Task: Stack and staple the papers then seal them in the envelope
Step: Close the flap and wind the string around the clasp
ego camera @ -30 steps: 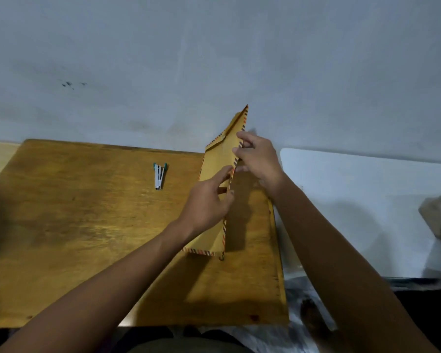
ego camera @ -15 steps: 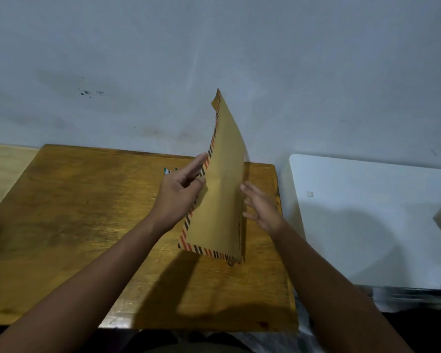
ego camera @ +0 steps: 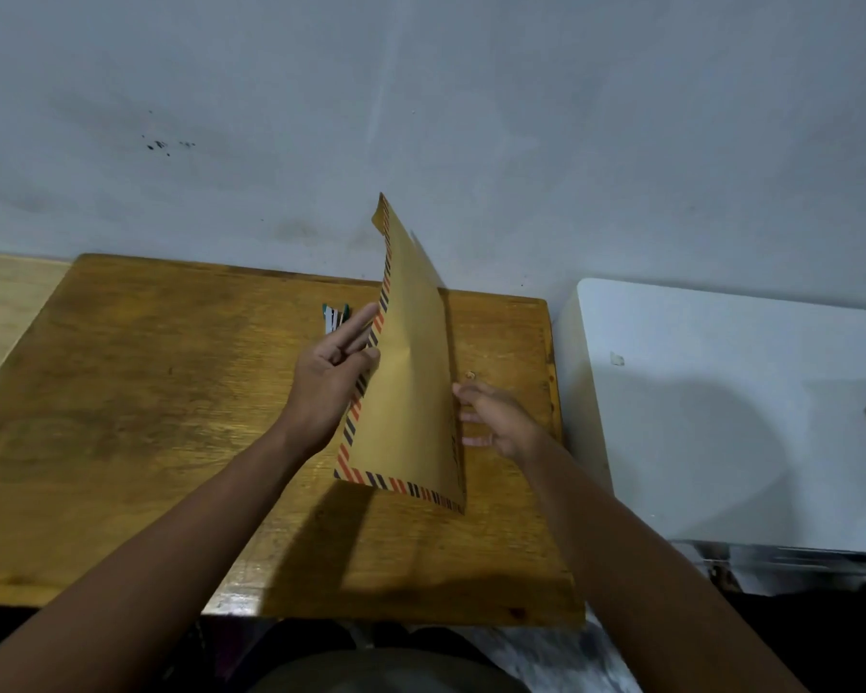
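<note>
A second on, the brown airmail envelope has been turned from edge-on and near upright to leaning left, its plain face to the camera. The left hand has shifted to its striped left edge, fingers now extended. The right hand has dropped from the top to the lower right edge.

Wooden table, white cabinet, grey wall
</note>
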